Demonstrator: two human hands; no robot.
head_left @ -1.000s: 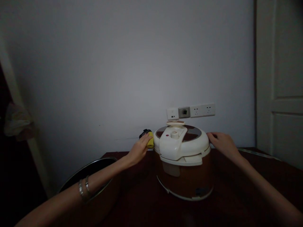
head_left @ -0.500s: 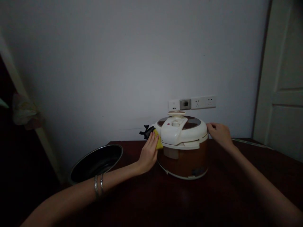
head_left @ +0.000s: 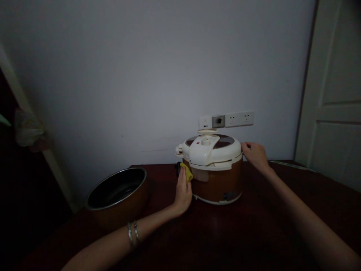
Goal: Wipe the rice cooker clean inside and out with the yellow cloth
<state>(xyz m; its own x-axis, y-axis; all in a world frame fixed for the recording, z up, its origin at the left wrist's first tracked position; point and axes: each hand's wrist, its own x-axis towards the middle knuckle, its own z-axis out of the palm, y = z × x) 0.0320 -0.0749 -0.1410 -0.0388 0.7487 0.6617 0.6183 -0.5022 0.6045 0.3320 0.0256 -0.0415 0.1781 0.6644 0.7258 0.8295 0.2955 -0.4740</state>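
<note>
A rice-cooker-like electric pressure cooker [head_left: 217, 177] stands on the table, with a white lid and a brown body. My left hand [head_left: 183, 192] presses a yellow and black cloth [head_left: 187, 173] against the cooker's left side, below the lid, its fingers laid over the cloth. Bracelets circle that wrist. At the cooker's right edge, my right hand [head_left: 255, 155] is closed on the side at lid height. Its fingertips are partly hidden, so the exact part gripped does not show.
Left of the cooker sits a brown pot [head_left: 121, 199] with a dark inside. Behind, wall sockets [head_left: 239, 119] line the pale wall. A white door [head_left: 332, 94] stands at the right. The dark red table [head_left: 220, 233] runs up to the wall.
My left hand and the cloth have moved down from beside the lid to the cooker's body, uncovering the white piece at the lid's left. My right hand keeps its hold. The view has shifted slightly.
</note>
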